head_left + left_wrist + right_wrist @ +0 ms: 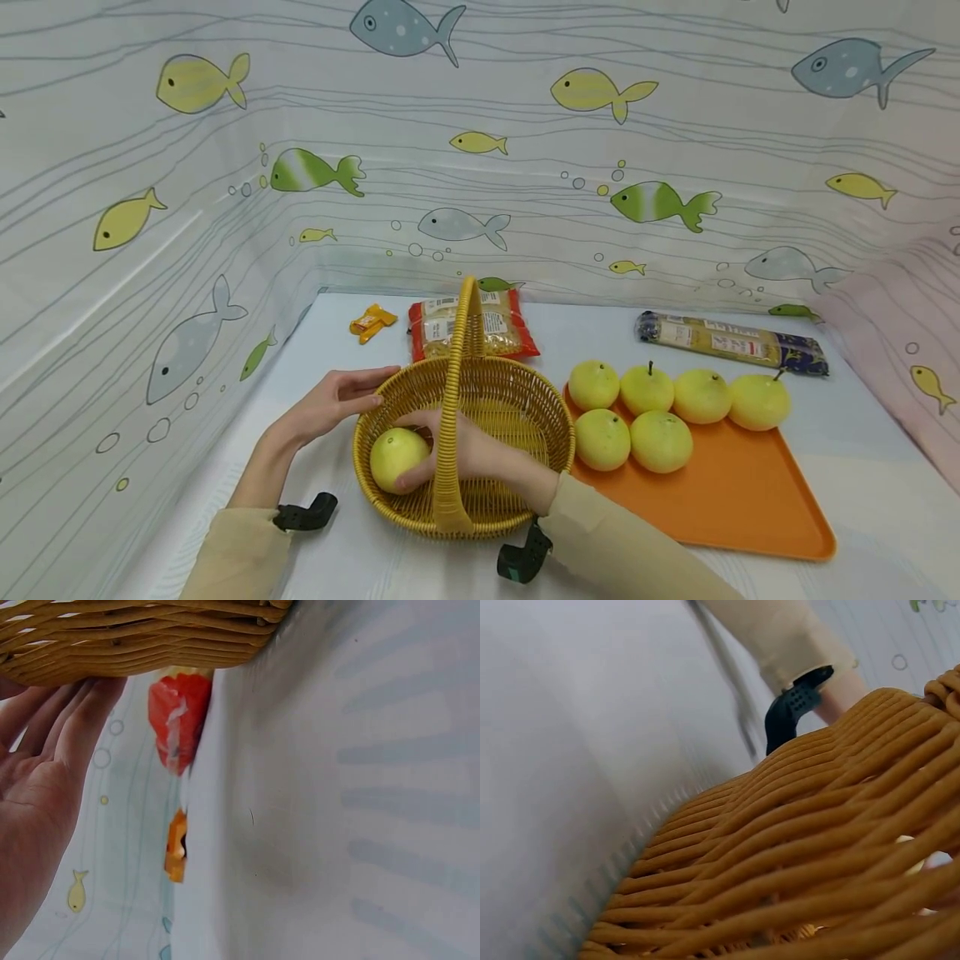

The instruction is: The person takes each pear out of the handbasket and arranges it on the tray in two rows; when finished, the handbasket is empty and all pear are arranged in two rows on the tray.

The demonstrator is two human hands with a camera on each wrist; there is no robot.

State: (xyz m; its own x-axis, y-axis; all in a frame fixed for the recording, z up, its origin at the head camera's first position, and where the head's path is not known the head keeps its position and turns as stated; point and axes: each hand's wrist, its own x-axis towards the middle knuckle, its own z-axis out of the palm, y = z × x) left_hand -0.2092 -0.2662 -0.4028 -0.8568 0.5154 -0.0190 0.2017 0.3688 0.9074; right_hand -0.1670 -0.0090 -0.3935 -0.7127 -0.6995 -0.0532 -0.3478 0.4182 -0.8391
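A wicker basket [517, 425] with a tall arched handle stands in front of the person. Inside it, at the left wall, lies a round yellow pear [397, 460]. The right hand [474, 447] reaches under the handle and holds this pear, thumb on the near side and fingers over the far side. Against the basket's left rim rests the left hand [337, 404], its fingers fairly straight. From the left wrist view, the fingers of the left hand [52, 742] meet the woven wall [135, 645]. Only basket weave [795, 847] and the left sleeve [769, 630] fill most of the right wrist view.
Right of the basket, an orange tray [742, 492] bears several yellow pears [662, 442]. A long noodle packet [731, 340] lies behind the tray. Behind the basket is a red-edged clear bag [517, 325], with a small orange packet [371, 322] to its left. Fish-printed cloth surrounds the table.
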